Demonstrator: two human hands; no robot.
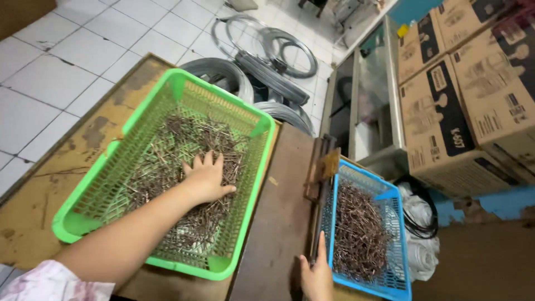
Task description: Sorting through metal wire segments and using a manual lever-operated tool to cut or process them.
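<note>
Head camera looks down on a worn brown counter (278,212) with two plastic baskets on it. Sitting at a slant on the left is the green basket (111,184), its bottom covered with a loose heap of thin brown metal pins (189,139). Flat on that heap, near the basket's middle, lies the left hand (205,178); its grip is spread, fingers fanned and pressing on the pins rather than pinching any that I can see. The bare forearm runs back toward a pale patterned sleeve (50,281) at the bottom edge.

To the right, the blue basket (397,223) holds a denser pile of the same sort of pins (356,234). Resting at that basket's near left edge is the right hand (316,276), one finger stretched up along the rim; whether its grip closes on anything I cannot tell, since the frame cuts it off.

Behind the green basket, coils of grey wire (267,67) lie on the white tiled floor (61,61). Cardboard boxes (473,95) are stacked at the right, and a bundle of white cloth with black cord (418,223) sits just beside the blue basket.
</note>
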